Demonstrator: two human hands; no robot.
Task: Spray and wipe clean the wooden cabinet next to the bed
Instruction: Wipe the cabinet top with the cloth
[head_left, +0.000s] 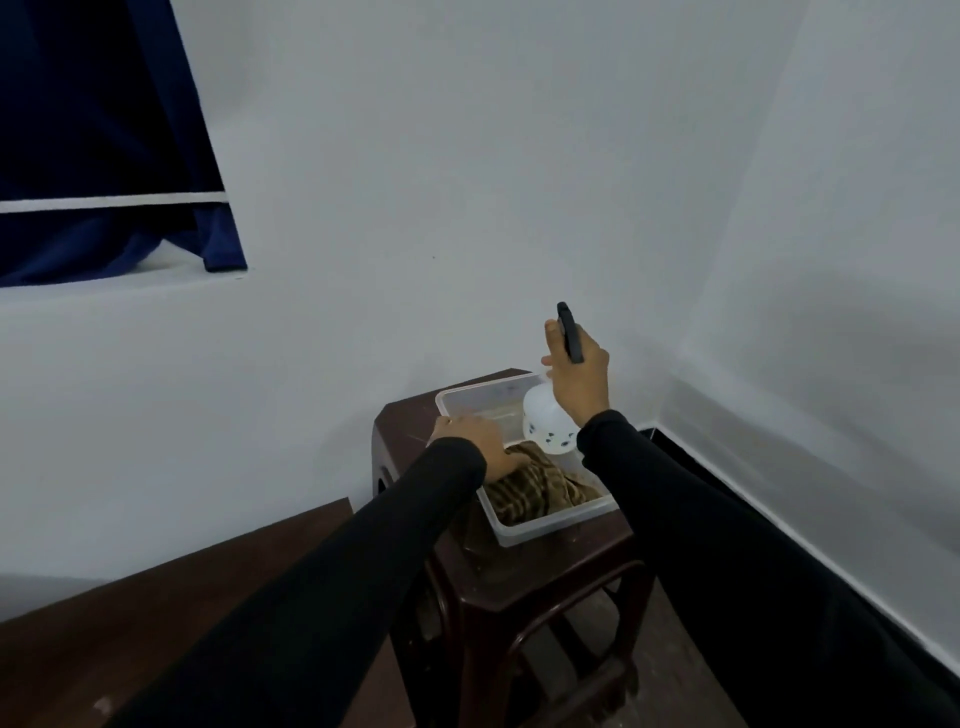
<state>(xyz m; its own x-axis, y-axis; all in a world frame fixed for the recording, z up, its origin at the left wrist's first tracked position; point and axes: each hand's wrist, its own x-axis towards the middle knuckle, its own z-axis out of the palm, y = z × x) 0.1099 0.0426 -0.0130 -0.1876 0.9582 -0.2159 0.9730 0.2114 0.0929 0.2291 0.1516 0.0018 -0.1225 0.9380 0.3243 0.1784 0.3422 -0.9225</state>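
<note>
Wooden cabinet (545, 566) bearing a clear tub (556, 525), left hand (472, 447) clutching the checked cloth (530, 488) inside, right hand (576, 384) wrapped around the white spray bottle (548, 423) above.

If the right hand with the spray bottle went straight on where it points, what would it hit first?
Likely the white wall behind the stool. The right hand, gripping the spray bottle, points over the tub's far rim; nothing else shows between, though depth is unclear.
</note>
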